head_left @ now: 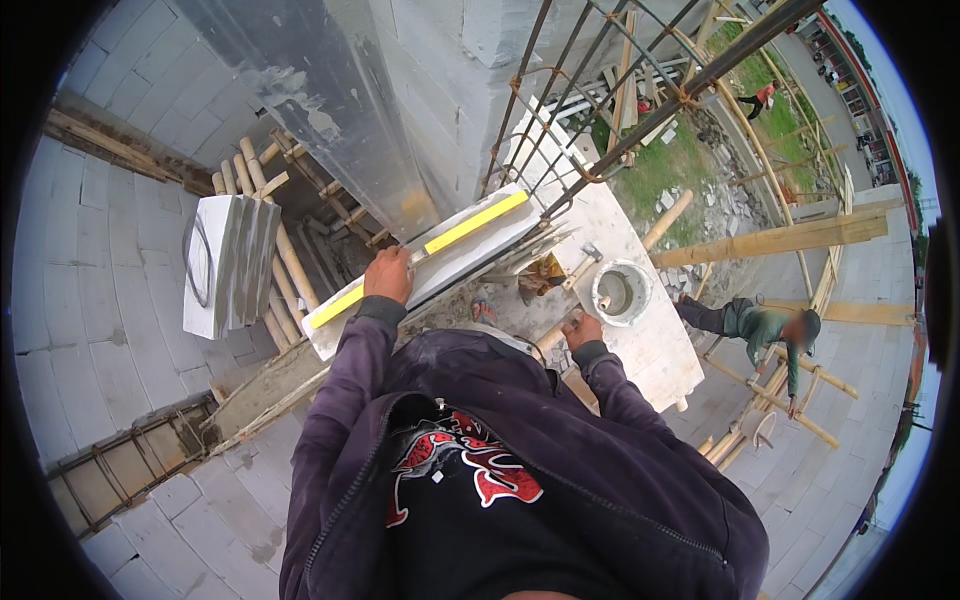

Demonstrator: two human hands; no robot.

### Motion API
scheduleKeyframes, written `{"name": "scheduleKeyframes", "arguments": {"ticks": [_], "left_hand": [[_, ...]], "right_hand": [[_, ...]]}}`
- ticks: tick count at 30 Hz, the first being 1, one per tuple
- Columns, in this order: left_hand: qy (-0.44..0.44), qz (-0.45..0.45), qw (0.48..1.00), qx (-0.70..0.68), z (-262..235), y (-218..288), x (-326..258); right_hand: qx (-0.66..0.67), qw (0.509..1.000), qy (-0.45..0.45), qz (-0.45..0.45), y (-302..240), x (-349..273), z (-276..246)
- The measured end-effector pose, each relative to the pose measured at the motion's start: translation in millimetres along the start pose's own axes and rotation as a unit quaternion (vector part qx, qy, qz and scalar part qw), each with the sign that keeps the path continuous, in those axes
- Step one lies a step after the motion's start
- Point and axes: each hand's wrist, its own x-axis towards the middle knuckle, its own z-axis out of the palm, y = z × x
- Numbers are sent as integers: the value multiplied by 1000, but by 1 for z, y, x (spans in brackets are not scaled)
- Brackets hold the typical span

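My left hand (pixel 388 275) grips the middle of a yellow spirit level (pixel 475 222). The level lies lengthwise along the top of a white block course (pixel 450 250) in front of me. Lower and to the right, my right hand (pixel 582 330) has its fingers curled in; what they hold, if anything, is too small to make out. Just beyond that hand stands a round bucket (pixel 645 292) with grey mortar inside, on a pale board (pixel 660 350). Between the bucket and the wall lies a hammer (pixel 583 266) with a wooden handle.
Rebar cage (pixel 620 105) rises beyond the board. A smooth grey column form (pixel 320 110) stands ahead. Stacked white blocks (pixel 228 265) rest on bamboo poles (pixel 290 270) at left. A co-worker in green (pixel 760 325) bends over bamboo scaffolding at right; another person (pixel 763 98) is farther off.
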Motion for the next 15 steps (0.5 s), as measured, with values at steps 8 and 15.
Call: {"name": "scheduleKeyframes", "arguments": {"ticks": [8, 15], "left_hand": [[-28, -33, 999, 2, 12, 3, 14], [-29, -38, 999, 22, 4, 1, 11]], "right_hand": [[-2, 999, -31, -38, 13, 40, 6], [-42, 995, -62, -71, 12, 60, 9]]}}
